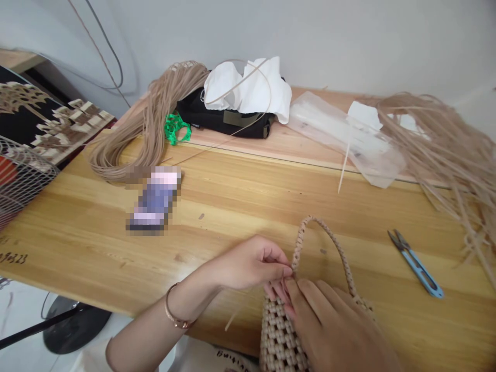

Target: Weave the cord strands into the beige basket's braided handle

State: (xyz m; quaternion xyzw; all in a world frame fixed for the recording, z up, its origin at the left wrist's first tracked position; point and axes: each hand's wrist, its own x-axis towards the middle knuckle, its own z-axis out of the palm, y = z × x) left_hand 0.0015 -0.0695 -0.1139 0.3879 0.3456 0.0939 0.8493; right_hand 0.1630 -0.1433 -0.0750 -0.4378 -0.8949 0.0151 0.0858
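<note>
Woven rattan bag [279, 336] held by left hand [248, 263] and right hand [333, 325]

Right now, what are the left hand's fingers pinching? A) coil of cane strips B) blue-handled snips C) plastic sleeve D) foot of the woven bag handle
D: the left hand has its fingers closed at the foot of the woven handle on the rattan bag, while the blue-handled snips lie well apart.
</note>
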